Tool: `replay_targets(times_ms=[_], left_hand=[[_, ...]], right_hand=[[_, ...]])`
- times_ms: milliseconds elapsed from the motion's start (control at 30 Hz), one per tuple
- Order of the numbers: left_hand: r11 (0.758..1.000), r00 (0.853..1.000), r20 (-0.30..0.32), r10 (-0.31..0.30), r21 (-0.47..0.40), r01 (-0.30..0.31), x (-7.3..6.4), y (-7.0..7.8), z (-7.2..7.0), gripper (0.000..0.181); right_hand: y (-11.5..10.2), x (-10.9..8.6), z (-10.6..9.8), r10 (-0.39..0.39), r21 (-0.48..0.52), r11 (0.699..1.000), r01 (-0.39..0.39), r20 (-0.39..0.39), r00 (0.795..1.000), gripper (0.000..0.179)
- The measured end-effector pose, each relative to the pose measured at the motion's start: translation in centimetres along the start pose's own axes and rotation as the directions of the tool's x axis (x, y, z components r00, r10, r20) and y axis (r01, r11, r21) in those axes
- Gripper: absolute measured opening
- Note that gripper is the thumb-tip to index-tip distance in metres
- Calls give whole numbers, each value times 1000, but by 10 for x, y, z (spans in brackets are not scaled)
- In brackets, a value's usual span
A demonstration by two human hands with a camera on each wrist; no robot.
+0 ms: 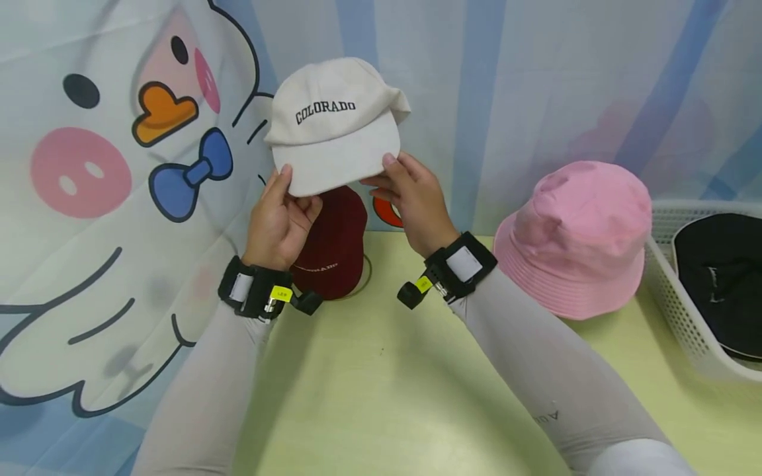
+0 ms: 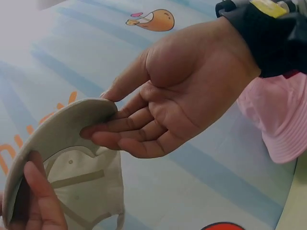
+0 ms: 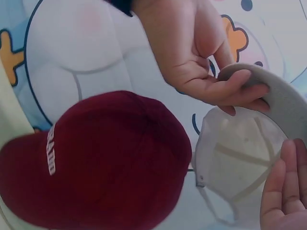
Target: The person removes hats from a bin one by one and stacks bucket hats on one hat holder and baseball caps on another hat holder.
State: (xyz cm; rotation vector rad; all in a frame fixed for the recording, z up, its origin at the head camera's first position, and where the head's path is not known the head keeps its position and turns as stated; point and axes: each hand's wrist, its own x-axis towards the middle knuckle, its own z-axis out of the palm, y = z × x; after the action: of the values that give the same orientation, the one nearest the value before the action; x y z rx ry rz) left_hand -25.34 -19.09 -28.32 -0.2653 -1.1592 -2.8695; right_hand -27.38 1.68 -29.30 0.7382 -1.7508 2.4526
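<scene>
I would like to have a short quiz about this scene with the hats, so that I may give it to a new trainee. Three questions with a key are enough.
1. True or false: the pink bucket hat stands on the table, outside the white basket.

2. Which word is on the front of the white cap?
a) CALIFORNIA
b) COLORADO
c) CHICAGO

3. By which part of the white cap do the left grip and the right grip hold it?

Key: 1. True. 2. b. 3. By the brim, one grip towards each side of it.
</scene>
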Motion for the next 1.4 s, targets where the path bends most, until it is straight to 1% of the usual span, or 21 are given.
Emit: replay_targets(times_ms=[100, 233, 367, 500, 667, 733, 800, 933, 1133, 1300, 1400], left_hand=[[999, 1000, -26, 12, 46, -11, 3, 5, -6, 18], [996, 998, -52, 21, 90, -17, 3, 9, -15, 21], [989, 995, -90, 36, 145, -23, -2, 10, -25, 22], [983, 990, -134, 49, 180, -25, -7, 9, -36, 25], [983, 988, -155, 23, 183, 6, -15, 4, -51, 28], [983, 989, -149, 16, 183, 12, -18, 1, -56, 29], [979, 989, -146, 18, 204, 13, -21, -1, -61, 29], [973, 987, -162, 11, 228, 27, -27, -6, -70, 31], [970, 983, -184, 6, 239, 39, -36, -11, -79, 29], [962, 983, -183, 17, 272, 34, -42, -16, -84, 25], [959, 986, -168, 11, 281, 37, -45, -18, -87, 25]], right_hand=[[4, 5, 3, 81, 44, 996, -82, 19, 997, 33], [11, 11, 6, 200, 105, 974, -202, 30, 979, 33], [21, 12, 10, 265, 90, 960, -266, 25, 964, 29], [31, 8, 13, 297, 10, 955, -297, 34, 954, 28], [43, 1, 14, 344, -59, 938, -342, 37, 938, 28], [47, -1, 15, 358, -61, 933, -356, 38, 933, 27], [51, -4, 15, 372, -58, 927, -369, 38, 928, 25], [58, -11, 16, 393, -61, 919, -390, 38, 919, 24], [66, -20, 16, 401, -77, 915, -397, 35, 916, 23], [68, -26, 15, 409, -100, 909, -404, 35, 912, 23], [70, -29, 13, 408, -118, 908, -402, 35, 912, 23]])
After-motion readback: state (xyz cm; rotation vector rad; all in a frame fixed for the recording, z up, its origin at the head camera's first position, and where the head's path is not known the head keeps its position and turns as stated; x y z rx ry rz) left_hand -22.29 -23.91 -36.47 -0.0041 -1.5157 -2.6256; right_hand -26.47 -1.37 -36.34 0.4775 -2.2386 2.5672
